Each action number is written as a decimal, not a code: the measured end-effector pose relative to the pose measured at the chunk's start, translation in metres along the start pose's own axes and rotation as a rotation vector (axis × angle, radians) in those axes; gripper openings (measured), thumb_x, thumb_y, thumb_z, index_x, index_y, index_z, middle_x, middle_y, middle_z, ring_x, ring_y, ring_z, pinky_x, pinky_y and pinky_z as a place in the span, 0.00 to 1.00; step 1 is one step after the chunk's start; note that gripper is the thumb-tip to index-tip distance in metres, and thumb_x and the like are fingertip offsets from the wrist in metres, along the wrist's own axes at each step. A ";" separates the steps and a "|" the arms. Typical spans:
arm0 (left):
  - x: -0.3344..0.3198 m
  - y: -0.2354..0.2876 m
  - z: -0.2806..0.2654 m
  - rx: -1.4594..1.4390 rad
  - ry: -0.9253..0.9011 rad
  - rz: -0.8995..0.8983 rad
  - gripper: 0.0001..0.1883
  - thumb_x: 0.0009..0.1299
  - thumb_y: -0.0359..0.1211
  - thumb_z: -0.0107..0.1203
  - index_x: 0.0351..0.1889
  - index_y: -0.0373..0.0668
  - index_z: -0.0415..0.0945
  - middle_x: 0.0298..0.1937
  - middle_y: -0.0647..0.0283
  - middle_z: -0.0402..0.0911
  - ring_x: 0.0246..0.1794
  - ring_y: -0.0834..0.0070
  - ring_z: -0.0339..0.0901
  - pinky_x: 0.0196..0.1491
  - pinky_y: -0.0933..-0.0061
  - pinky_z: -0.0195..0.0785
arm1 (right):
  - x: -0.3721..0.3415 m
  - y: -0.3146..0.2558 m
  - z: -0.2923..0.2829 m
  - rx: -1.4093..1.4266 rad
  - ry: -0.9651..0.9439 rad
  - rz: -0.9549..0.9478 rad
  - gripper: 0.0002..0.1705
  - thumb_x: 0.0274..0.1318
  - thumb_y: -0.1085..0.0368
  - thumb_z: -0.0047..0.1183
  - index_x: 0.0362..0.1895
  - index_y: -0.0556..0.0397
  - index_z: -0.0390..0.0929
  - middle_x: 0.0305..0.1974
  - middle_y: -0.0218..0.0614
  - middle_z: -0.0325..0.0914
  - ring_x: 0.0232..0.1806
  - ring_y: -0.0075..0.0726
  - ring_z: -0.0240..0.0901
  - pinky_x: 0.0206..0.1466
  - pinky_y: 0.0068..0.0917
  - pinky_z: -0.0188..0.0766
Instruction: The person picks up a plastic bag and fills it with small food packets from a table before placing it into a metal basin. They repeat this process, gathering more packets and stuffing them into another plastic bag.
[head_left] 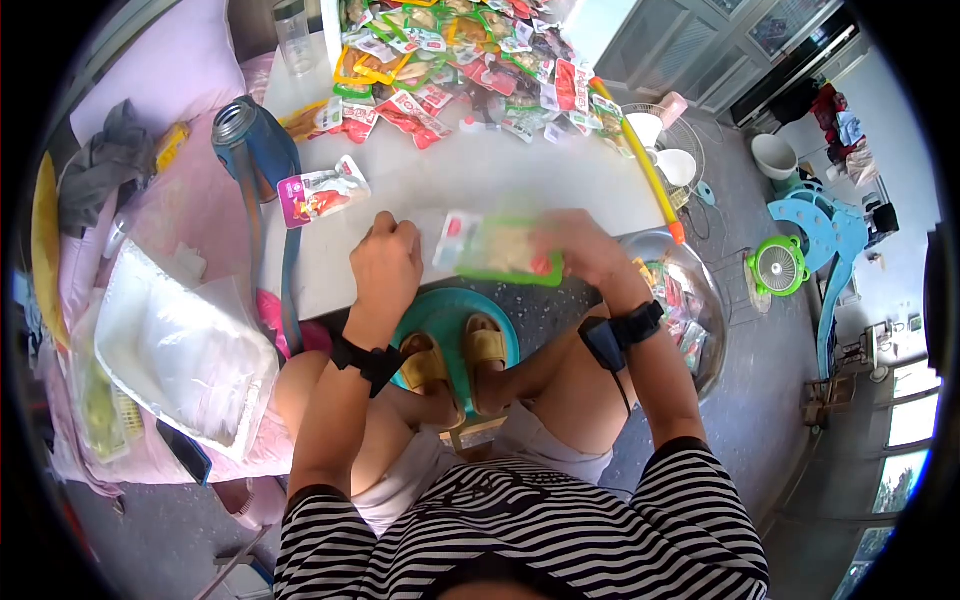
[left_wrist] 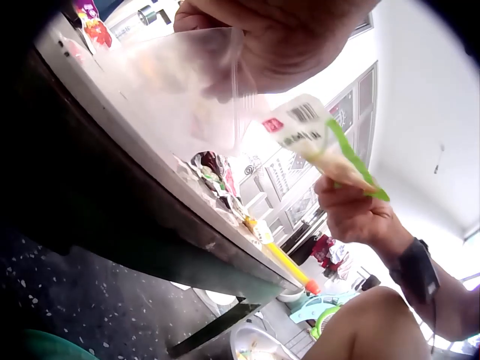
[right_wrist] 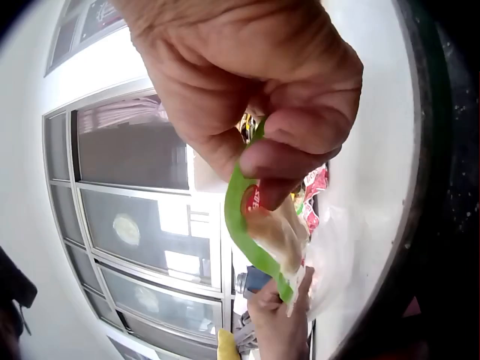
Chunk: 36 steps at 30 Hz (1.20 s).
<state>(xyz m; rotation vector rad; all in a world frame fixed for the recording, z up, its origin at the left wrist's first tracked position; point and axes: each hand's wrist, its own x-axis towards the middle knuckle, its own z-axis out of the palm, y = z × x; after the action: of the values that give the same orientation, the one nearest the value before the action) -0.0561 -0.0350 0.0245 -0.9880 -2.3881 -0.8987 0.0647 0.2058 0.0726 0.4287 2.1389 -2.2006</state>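
My right hand [head_left: 580, 248] pinches a green-edged snack packet [head_left: 500, 250], blurred in the head view. Pale food shows through its clear side in the right wrist view, and its white end [left_wrist: 304, 124] carries a barcode. With curled fingers my left hand [head_left: 388, 258] grips a clear plastic bag [left_wrist: 187, 82] at the table's near edge. The packet's white end lies close beside the bag's opening in the left wrist view. A purple-and-white packet [head_left: 325, 192] lies on the table beyond my left hand.
A heap of colourful snack packets [head_left: 440, 60] covers the far side of the white table [head_left: 420, 180]. A blue flask [head_left: 255, 150] stands at the left, and a yellow stick [head_left: 650, 175] lies along the right edge. Lower right is a metal basin [head_left: 712, 330] with packets.
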 end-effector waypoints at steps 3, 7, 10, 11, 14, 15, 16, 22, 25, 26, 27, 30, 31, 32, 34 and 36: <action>0.001 0.000 -0.002 -0.001 -0.009 -0.017 0.05 0.59 0.28 0.57 0.25 0.39 0.73 0.26 0.57 0.70 0.25 0.57 0.75 0.26 0.59 0.68 | -0.017 0.012 0.013 0.126 -0.024 0.114 0.10 0.48 0.65 0.62 0.34 0.56 0.79 0.20 0.28 0.76 0.14 0.16 0.65 0.15 0.14 0.57; -0.002 0.010 -0.005 -0.102 -0.019 0.055 0.05 0.62 0.29 0.57 0.36 0.41 0.79 0.25 0.57 0.71 0.23 0.57 0.74 0.26 0.60 0.67 | -0.018 0.016 0.024 0.186 0.024 0.122 0.09 0.48 0.66 0.62 0.32 0.57 0.78 0.20 0.26 0.71 0.15 0.16 0.60 0.15 0.16 0.52; -0.003 0.015 -0.006 -0.153 -0.020 0.155 0.09 0.62 0.30 0.56 0.41 0.42 0.79 0.26 0.58 0.71 0.24 0.59 0.75 0.26 0.62 0.68 | -0.013 0.017 0.028 0.215 0.031 0.098 0.09 0.49 0.66 0.61 0.31 0.57 0.77 0.19 0.25 0.69 0.15 0.16 0.58 0.15 0.17 0.49; -0.004 0.016 -0.004 -0.158 -0.021 0.185 0.11 0.62 0.30 0.56 0.42 0.43 0.78 0.26 0.58 0.71 0.24 0.59 0.75 0.26 0.62 0.68 | -0.011 0.017 0.030 0.222 0.032 0.090 0.08 0.49 0.66 0.61 0.31 0.57 0.77 0.19 0.25 0.68 0.15 0.16 0.57 0.15 0.17 0.48; -0.006 0.021 -0.004 -0.141 0.012 0.161 0.12 0.62 0.30 0.55 0.44 0.41 0.77 0.27 0.58 0.71 0.23 0.59 0.75 0.26 0.63 0.68 | -0.004 0.027 0.042 0.240 0.264 0.010 0.08 0.51 0.66 0.60 0.32 0.57 0.77 0.19 0.26 0.68 0.15 0.17 0.58 0.15 0.17 0.50; -0.006 0.021 -0.002 -0.113 0.019 0.151 0.12 0.62 0.29 0.55 0.45 0.40 0.77 0.27 0.58 0.72 0.23 0.59 0.75 0.26 0.63 0.69 | -0.003 0.029 0.049 0.251 0.296 -0.006 0.08 0.51 0.66 0.60 0.32 0.57 0.76 0.19 0.27 0.68 0.15 0.17 0.58 0.15 0.17 0.50; -0.008 0.021 0.002 -0.084 0.025 0.142 0.13 0.62 0.29 0.54 0.45 0.39 0.76 0.28 0.58 0.72 0.23 0.59 0.75 0.26 0.62 0.69 | -0.003 0.031 0.056 0.265 0.329 -0.021 0.08 0.52 0.66 0.59 0.32 0.57 0.76 0.18 0.27 0.68 0.15 0.17 0.58 0.15 0.18 0.50; -0.014 0.024 0.008 -0.081 0.029 0.149 0.14 0.62 0.25 0.51 0.46 0.36 0.75 0.29 0.54 0.75 0.24 0.56 0.76 0.26 0.60 0.70 | 0.010 0.050 0.076 0.272 0.059 0.075 0.08 0.53 0.66 0.56 0.31 0.58 0.75 0.21 0.30 0.71 0.16 0.20 0.60 0.17 0.19 0.53; -0.013 0.023 0.011 -0.084 0.016 0.145 0.16 0.59 0.25 0.51 0.46 0.35 0.75 0.30 0.55 0.75 0.24 0.57 0.76 0.27 0.61 0.70 | 0.018 0.055 0.072 0.203 0.240 0.045 0.09 0.54 0.65 0.55 0.33 0.59 0.75 0.24 0.32 0.73 0.19 0.23 0.65 0.19 0.20 0.61; -0.015 0.021 0.012 -0.068 0.016 0.141 0.16 0.58 0.25 0.51 0.46 0.35 0.74 0.30 0.56 0.74 0.24 0.58 0.76 0.26 0.62 0.70 | 0.020 0.056 0.074 0.191 0.346 0.015 0.09 0.55 0.65 0.55 0.34 0.60 0.75 0.25 0.33 0.74 0.20 0.24 0.68 0.20 0.20 0.64; -0.016 0.019 0.013 -0.051 -0.003 0.132 0.16 0.58 0.25 0.51 0.46 0.35 0.74 0.30 0.56 0.74 0.24 0.58 0.76 0.27 0.62 0.70 | 0.019 0.056 0.077 0.243 0.391 -0.024 0.09 0.56 0.65 0.54 0.34 0.60 0.75 0.25 0.34 0.74 0.20 0.25 0.69 0.21 0.21 0.67; -0.015 0.020 0.018 -0.041 -0.037 0.121 0.17 0.57 0.25 0.52 0.46 0.35 0.73 0.30 0.56 0.74 0.25 0.58 0.77 0.27 0.62 0.71 | 0.008 0.049 0.088 0.338 0.418 -0.063 0.09 0.58 0.66 0.54 0.35 0.61 0.74 0.24 0.36 0.76 0.21 0.27 0.73 0.25 0.22 0.74; -0.016 0.023 0.019 -0.063 -0.035 0.138 0.17 0.57 0.25 0.52 0.46 0.35 0.73 0.31 0.56 0.74 0.25 0.58 0.77 0.28 0.62 0.71 | 0.006 0.047 0.088 0.335 0.358 -0.032 0.09 0.58 0.66 0.54 0.36 0.61 0.74 0.26 0.37 0.76 0.23 0.28 0.74 0.26 0.23 0.75; -0.017 0.028 0.017 -0.084 -0.032 0.154 0.17 0.56 0.25 0.52 0.46 0.35 0.73 0.31 0.56 0.74 0.26 0.58 0.77 0.28 0.62 0.71 | 0.005 0.047 0.087 0.332 0.298 -0.002 0.09 0.58 0.66 0.54 0.37 0.61 0.74 0.27 0.38 0.77 0.24 0.28 0.75 0.28 0.24 0.76; -0.020 0.036 0.013 -0.143 -0.025 0.186 0.17 0.57 0.25 0.53 0.46 0.36 0.72 0.31 0.55 0.74 0.26 0.58 0.77 0.28 0.61 0.71 | 0.007 0.047 0.087 0.305 0.209 0.066 0.09 0.59 0.67 0.52 0.38 0.62 0.73 0.29 0.39 0.77 0.26 0.29 0.76 0.29 0.25 0.77; -0.021 0.039 0.013 -0.193 0.005 0.216 0.17 0.58 0.24 0.54 0.47 0.37 0.73 0.31 0.55 0.75 0.25 0.57 0.76 0.26 0.61 0.70 | 0.017 0.056 0.082 0.157 0.166 -0.024 0.08 0.59 0.68 0.51 0.39 0.62 0.74 0.31 0.40 0.77 0.28 0.31 0.77 0.30 0.26 0.77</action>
<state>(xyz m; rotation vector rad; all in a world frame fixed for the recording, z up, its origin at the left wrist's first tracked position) -0.0148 -0.0149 0.0188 -1.2858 -2.1681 -1.0611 0.0474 0.1248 0.0149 0.6169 2.0626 -2.4369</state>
